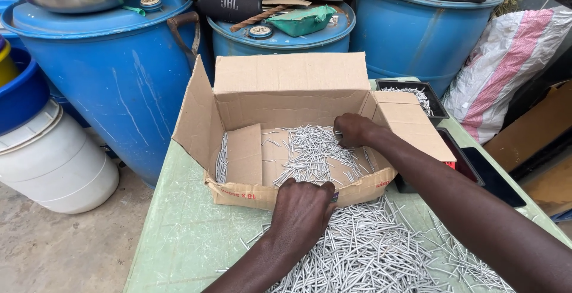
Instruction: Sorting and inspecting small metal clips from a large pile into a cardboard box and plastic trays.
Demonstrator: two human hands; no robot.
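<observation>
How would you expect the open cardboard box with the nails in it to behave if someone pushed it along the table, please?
The cardboard box looks thin, and its front wall bows outward, so it would probably flex rather than slide stiffly. The nails lie loose inside, so they would likely shift and rattle. With that metal load it probably drags heavily.

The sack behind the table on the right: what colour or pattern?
The sack is white with pink stripes, seen in the head view.

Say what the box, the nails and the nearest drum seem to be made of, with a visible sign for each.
Box: brown corrugated cardboard, matt, with creased flaps. Nails: probably steel, perhaps zinc-coated, silver-grey and shiny. Drum: likely moulded plastic, glossy blue with scuff marks. The left hand rests at the box's front edge; the right hand reaches among nails inside.
</observation>
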